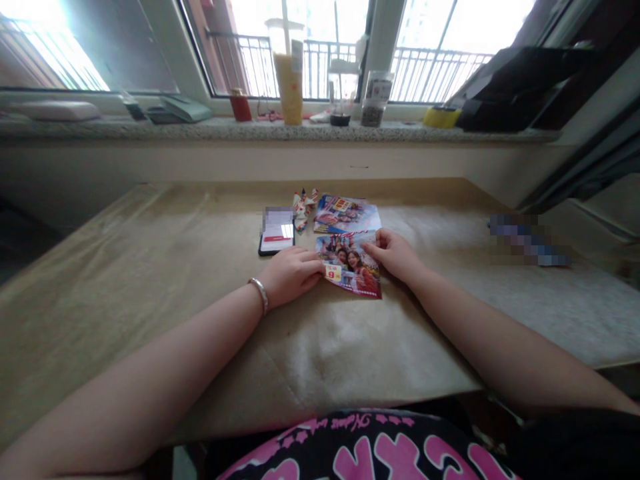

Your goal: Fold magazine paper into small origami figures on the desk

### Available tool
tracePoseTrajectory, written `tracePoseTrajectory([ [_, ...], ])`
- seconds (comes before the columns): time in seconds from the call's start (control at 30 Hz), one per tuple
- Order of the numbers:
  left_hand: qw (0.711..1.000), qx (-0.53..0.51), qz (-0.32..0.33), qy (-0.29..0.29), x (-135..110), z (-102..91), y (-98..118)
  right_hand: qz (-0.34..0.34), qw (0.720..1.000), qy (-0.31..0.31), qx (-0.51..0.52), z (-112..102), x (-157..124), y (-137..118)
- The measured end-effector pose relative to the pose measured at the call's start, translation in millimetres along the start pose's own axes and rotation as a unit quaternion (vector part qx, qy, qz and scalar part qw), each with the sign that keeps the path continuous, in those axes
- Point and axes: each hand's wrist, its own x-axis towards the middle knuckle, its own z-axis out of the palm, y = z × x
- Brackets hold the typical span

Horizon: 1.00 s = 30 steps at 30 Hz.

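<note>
A colourful printed paper sheet (pixel 350 267) lies flat on the tan table (pixel 150 267) in front of me. My left hand (pixel 290 275), with a silver bracelet on the wrist, rests on the sheet's left edge with its fingers curled and pressed down. At the sheet's upper right edge my right hand (pixel 394 253) presses with bent fingers. A second printed sheet (pixel 346 215) lies just behind the first. Small folded paper pieces (pixel 304 205) sit to its left.
A phone (pixel 277 232) lies left of the sheets. A blurred object (pixel 530 241) sits at the table's right. The windowsill (pixel 280 130) holds a tall cup of orange drink (pixel 290 70), a red container (pixel 240 105), jars and a dark bag (pixel 515 87).
</note>
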Motion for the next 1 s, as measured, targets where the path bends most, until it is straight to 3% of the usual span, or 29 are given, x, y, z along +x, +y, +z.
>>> tracePoseTrajectory([
  [0.23, 0.998, 0.046, 0.001, -0.042, -4, -4.8, -4, 0.022, 0.995, -0.028, -0.096, -10, -2, -5],
  [0.37, 0.998, 0.047, 0.003, -0.05, -2, -7.5, -3, 0.037, 0.993, -0.055, -0.094, -11, -3, -3],
  [0.67, 0.996, 0.083, -0.02, -0.034, -3, -7.6, -3, -0.021, 0.978, -0.069, -0.195, -11, -10, -12],
  [0.73, 0.994, 0.095, -0.043, -0.029, -4, -7.9, -3, -0.056, 0.978, -0.056, -0.192, -10, -12, -12],
  [0.87, 0.987, 0.12, -0.101, -0.028, -4, -6.4, -3, -0.192, 0.962, -0.034, -0.19, -6, -11, -8],
  [1.0, 0.985, 0.122, -0.117, -0.026, -5, -3.6, -4, -0.289, 0.935, -0.103, -0.179, -4, -12, -9],
])
